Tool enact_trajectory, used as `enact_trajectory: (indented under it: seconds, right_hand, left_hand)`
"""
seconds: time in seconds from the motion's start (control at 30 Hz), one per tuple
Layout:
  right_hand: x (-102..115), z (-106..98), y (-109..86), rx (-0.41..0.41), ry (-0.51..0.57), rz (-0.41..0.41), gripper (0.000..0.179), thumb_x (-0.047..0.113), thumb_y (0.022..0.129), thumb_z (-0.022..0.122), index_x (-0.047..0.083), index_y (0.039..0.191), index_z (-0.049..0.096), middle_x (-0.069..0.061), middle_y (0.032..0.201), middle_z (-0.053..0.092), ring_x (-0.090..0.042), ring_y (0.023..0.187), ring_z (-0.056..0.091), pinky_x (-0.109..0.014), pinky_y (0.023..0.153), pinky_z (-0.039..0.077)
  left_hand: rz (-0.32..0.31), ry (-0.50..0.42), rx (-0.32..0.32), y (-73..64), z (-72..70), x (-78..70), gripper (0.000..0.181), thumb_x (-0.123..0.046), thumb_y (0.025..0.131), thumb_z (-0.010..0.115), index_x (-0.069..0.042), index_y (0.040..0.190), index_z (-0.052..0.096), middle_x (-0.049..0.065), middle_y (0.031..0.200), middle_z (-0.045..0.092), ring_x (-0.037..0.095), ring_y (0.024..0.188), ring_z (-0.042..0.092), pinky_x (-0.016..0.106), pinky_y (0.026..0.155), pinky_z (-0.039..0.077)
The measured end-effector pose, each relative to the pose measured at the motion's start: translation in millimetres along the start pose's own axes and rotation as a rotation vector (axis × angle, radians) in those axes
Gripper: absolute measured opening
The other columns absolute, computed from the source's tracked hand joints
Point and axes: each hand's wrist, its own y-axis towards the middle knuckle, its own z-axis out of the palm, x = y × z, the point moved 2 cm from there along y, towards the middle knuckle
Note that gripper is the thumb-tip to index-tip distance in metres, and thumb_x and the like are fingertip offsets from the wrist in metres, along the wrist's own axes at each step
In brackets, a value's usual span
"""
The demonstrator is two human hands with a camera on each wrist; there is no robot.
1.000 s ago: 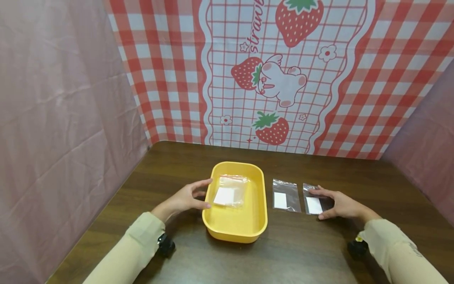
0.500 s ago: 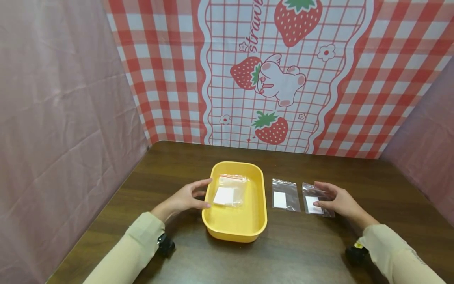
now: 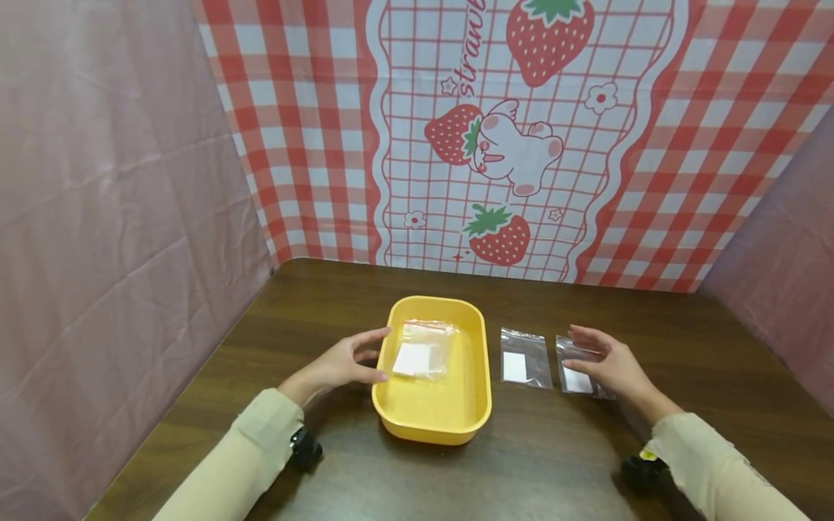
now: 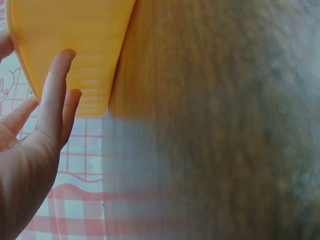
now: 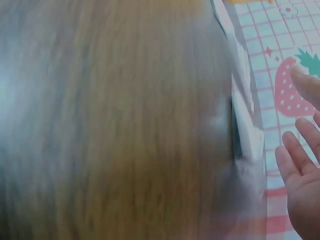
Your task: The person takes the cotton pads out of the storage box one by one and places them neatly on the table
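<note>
Right hand [image 3: 609, 362] shifted slightly leftward over the outer zip bag [image 3: 578, 380]

Since the frame half a second ago, the thumb and fingers have been carried a little toward the left; the yellow tray [image 3: 430, 411] has been left in place.

The right grip is held apart, thumb and fingers spread, with nothing seen to be clasped. Whether the outer bag is touched cannot be told. It is lying flat on the bench [image 3: 534, 463], beside the inner zip bag [image 3: 528, 359] and separate from it. The left hand [image 3: 335, 365] is rested against the tray's left rim, its grip also spread.

A thin, slick bag could be pushed along rather than picked up if its edge were missed by the fingertips. It could also be slid against its neighbour by a sideways drag. The tray could be nudged if too much pressure were put on its rim.

Counted: one tray; two bags on the bench, each marked with one white panel; two hands. Bagged material [image 3: 425, 352] is seen in the tray, but how many bags are stacked there cannot be made out.
</note>
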Motion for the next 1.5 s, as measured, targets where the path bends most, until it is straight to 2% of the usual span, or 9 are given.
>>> enact_trajectory:
  seconds: [0.23, 0.37, 0.47, 0.63, 0.73, 0.97, 1.03, 1.23, 1.5]
  right_hand:
    - [13.7, 7.1, 3.2, 0.002, 0.05, 0.007, 0.064, 0.014, 0.08, 0.074, -0.005, 0.134, 0.044, -0.027, 0.126, 0.051, -0.043, 0.11, 0.051, -0.017, 0.073, 0.049]
    - [20.1, 12.7, 6.9, 0.006, 0.086, 0.011, 0.062, 0.014, 0.081, 0.073, -0.005, 0.133, 0.044, -0.028, 0.127, 0.05, -0.04, 0.109, 0.053, -0.018, 0.075, 0.049]
    - [25.6, 17.1, 10.1, -0.002, 0.089, 0.003, 0.061, 0.014, 0.081, 0.074, -0.004, 0.132, 0.046, -0.027, 0.126, 0.052, -0.032, 0.106, 0.057, -0.018, 0.075, 0.049]
    - [36.8, 21.7, 15.4, -0.011, 0.088, -0.024, 0.059, 0.012, 0.079, 0.075, -0.004, 0.13, 0.048, -0.024, 0.122, 0.055, -0.011, 0.099, 0.059, -0.016, 0.077, 0.048]
    - [43.2, 23.8, 18.3, -0.002, 0.087, -0.029, 0.059, 0.013, 0.079, 0.075, -0.004, 0.13, 0.048, -0.024, 0.122, 0.056, -0.007, 0.097, 0.058, -0.017, 0.078, 0.048]
    - [56.5, 29.8, 25.9, 0.034, 0.088, -0.018, 0.059, 0.013, 0.08, 0.074, -0.003, 0.131, 0.048, -0.022, 0.124, 0.055, -0.031, 0.107, 0.056, -0.022, 0.08, 0.05]
    - [60.2, 31.6, 28.7, 0.044, 0.081, -0.024, 0.059, 0.014, 0.08, 0.074, -0.002, 0.131, 0.048, -0.021, 0.124, 0.055, -0.034, 0.11, 0.054, -0.025, 0.082, 0.05]
    - [74.2, 40.1, 38.6, 0.075, 0.119, -0.047, 0.059, 0.012, 0.08, 0.075, -0.001, 0.131, 0.048, -0.021, 0.125, 0.054, -0.036, 0.112, 0.052, -0.049, 0.091, 0.044]
    - [92.3, 57.2, 51.2, 0.106, 0.163, -0.065, 0.061, 0.014, 0.078, 0.076, 0.0, 0.131, 0.049, -0.019, 0.125, 0.055, -0.035, 0.113, 0.052, -0.046, 0.093, 0.043]
  left_hand:
    - [-0.006, 0.012, -0.011, 0.4, 1.3, 0.0, 0.075, -0.004, 0.079, 0.073, -0.011, 0.144, 0.035, 0.009, 0.146, 0.034, 0.032, 0.122, 0.044, 0.037, 0.087, 0.049]
    - [-0.01, 0.015, -0.014, 0.3, 1.6, 0.1, 0.076, -0.005, 0.079, 0.074, -0.011, 0.144, 0.035, 0.009, 0.146, 0.033, 0.032, 0.122, 0.044, 0.038, 0.087, 0.049]
    - [-0.008, 0.015, -0.016, 0.2, 1.6, 0.1, 0.076, -0.005, 0.079, 0.074, -0.01, 0.144, 0.035, 0.01, 0.146, 0.033, 0.033, 0.122, 0.044, 0.038, 0.087, 0.049]
    - [-0.003, 0.008, -0.014, 0.5, 1.6, 0.1, 0.077, -0.004, 0.078, 0.074, -0.01, 0.144, 0.035, 0.009, 0.146, 0.034, 0.032, 0.121, 0.044, 0.037, 0.086, 0.049]
    - [-0.005, 0.005, -0.016, 0.5, 1.6, 0.2, 0.077, -0.004, 0.078, 0.074, -0.01, 0.144, 0.035, 0.009, 0.146, 0.034, 0.032, 0.121, 0.044, 0.037, 0.085, 0.05]
    - [-0.014, 0.015, -0.023, 0.1, 1.8, -0.5, 0.076, -0.003, 0.078, 0.074, -0.011, 0.144, 0.035, 0.008, 0.146, 0.034, 0.032, 0.122, 0.044, 0.037, 0.086, 0.049]
    - [-0.012, 0.016, -0.023, 0.1, 1.8, -0.7, 0.076, -0.003, 0.078, 0.074, -0.011, 0.144, 0.035, 0.008, 0.146, 0.034, 0.032, 0.122, 0.044, 0.037, 0.086, 0.049]
    - [-0.009, 0.008, -0.02, 0.3, 1.3, -0.2, 0.076, -0.003, 0.079, 0.073, -0.011, 0.144, 0.035, 0.008, 0.147, 0.033, 0.032, 0.122, 0.043, 0.037, 0.086, 0.049]
    - [-0.003, -0.001, -0.009, 0.6, 1.1, 0.7, 0.077, -0.003, 0.078, 0.073, -0.011, 0.144, 0.035, 0.009, 0.146, 0.033, 0.032, 0.122, 0.044, 0.037, 0.085, 0.05]
